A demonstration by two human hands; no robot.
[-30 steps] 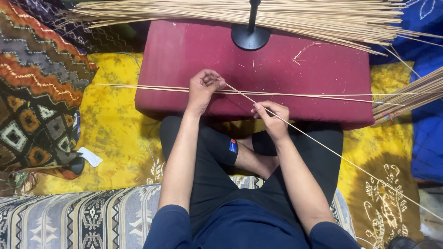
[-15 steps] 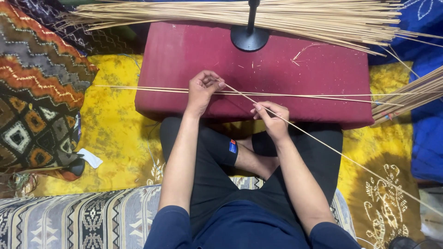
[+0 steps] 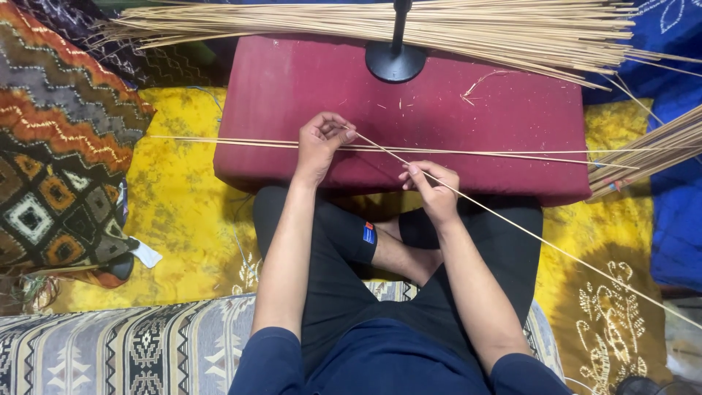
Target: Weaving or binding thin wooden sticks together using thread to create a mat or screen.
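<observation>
My left hand (image 3: 322,143) pinches the end of a long thin straw stick (image 3: 556,245) over the near part of a maroon cushion (image 3: 446,110). My right hand (image 3: 431,186) grips the same stick a little further along; it runs diagonally down to the right past my knee. A few more thin sticks (image 3: 219,141) lie flat across the cushion from left to right, passing under my left hand.
A large bundle of straw sticks (image 3: 439,25) lies along the cushion's far edge, with a black round stand base (image 3: 395,62) on it. Another bundle (image 3: 651,150) sticks in from the right. A patterned pillow (image 3: 51,153) sits at the left on yellow cloth (image 3: 183,212).
Both hands hold the stick much as before; only the fingers have shifted slightly.
</observation>
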